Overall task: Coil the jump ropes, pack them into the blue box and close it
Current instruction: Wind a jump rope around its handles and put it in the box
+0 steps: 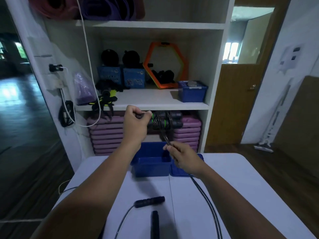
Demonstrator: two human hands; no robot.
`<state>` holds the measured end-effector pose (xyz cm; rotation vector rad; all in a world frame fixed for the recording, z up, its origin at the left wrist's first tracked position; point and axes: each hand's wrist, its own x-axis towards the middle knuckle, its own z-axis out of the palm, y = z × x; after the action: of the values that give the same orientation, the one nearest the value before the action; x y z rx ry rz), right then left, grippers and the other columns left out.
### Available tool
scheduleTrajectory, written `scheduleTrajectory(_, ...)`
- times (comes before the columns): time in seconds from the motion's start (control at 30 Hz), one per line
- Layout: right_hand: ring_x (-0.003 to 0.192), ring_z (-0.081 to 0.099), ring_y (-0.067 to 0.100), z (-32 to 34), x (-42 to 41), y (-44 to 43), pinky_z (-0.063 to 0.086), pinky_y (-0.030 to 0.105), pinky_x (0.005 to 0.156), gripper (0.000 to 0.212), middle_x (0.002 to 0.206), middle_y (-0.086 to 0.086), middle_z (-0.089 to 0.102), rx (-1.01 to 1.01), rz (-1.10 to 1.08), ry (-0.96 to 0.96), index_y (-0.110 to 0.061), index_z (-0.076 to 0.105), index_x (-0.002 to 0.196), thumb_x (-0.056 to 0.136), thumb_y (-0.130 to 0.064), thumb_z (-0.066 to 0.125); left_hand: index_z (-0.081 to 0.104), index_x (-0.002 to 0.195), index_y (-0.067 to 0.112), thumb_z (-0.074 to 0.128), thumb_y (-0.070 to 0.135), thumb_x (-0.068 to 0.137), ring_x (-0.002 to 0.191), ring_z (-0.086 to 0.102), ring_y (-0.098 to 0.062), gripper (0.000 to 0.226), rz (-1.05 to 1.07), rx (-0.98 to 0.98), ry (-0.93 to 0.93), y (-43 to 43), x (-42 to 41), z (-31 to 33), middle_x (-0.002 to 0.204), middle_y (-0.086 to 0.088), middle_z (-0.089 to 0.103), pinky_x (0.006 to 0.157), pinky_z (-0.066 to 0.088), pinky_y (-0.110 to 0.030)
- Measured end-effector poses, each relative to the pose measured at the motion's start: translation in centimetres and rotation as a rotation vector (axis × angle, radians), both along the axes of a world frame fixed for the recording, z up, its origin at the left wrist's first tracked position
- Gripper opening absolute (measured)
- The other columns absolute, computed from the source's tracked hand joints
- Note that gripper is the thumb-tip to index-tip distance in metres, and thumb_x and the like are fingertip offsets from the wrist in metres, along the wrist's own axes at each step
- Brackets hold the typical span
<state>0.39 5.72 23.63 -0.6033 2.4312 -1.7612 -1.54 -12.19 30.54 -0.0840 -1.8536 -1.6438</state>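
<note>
My left hand (135, 123) is raised above the table and grips the black handles with green rings (164, 120) of a jump rope, with cord wound round them. My right hand (183, 156) pinches that rope's black cord (206, 197), which runs down across the table toward me. Below both hands stands the open blue box (151, 167), its lid (179, 171) lying beside it on the right. A second jump rope lies loose on the table: one black handle (149, 201) with its cord, and another handle (154, 223) near the front edge.
The white table (120, 188) stands against a white shelf unit (155, 99). The shelf holds a blue bin (192, 91), small blue boxes, orange hexagon rings and black gear. Purple mats are stacked underneath. A white cable hangs at the left.
</note>
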Motion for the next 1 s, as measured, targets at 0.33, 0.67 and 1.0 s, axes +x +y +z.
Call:
scheduleTrajectory(0.33, 0.069, 0.057, 0.020, 4.1, 1.5, 0.3, 0.046, 0.039, 0.064, 0.022, 0.082, 0.005, 0.065, 0.658, 0.009, 0.389, -0.019, 0.062, 0.096, 0.101, -0.035, 0.049, 0.036, 0.100, 0.019, 0.054, 0.023, 0.100, 0.068, 0.055, -0.021, 0.018, 0.124, -0.689, -0.023, -2.3, -1.4, -3.8, 0.088, -0.007, 0.058, 0.057, 0.047, -0.044)
scheduleTrajectory(0.67, 0.078, 0.061, 0.007, 9.8, -1.0, 2.7, 0.047, 0.024, 0.070, 0.012, 0.086, -0.008, 0.069, 0.483, -0.018, 0.514, -0.018, 0.070, 0.095, 0.093, -0.028, 0.064, 0.036, 0.099, 0.021, 0.040, 0.006, 0.103, 0.086, 0.063, -0.013, 0.016, -0.422, -0.323, 0.012, -0.2, 3.6, -2.2, 0.096, -0.006, 0.068, 0.076, 0.056, -0.035)
scheduleTrajectory(1.0, 0.050, 0.039, 0.012, 3.1, 0.6, -0.1, 0.035, 0.029, 0.051, 0.024, 0.060, -0.003, 0.049, -0.112, 0.039, -0.037, 0.000, 0.059, 0.089, 0.103, -0.011, 0.042, 0.040, 0.091, 0.022, 0.045, 0.004, 0.099, 0.077, 0.063, -0.018, 0.020, -0.181, 0.241, -0.013, 0.8, 4.2, 0.6, 0.083, 0.000, 0.071, 0.061, 0.054, -0.046)
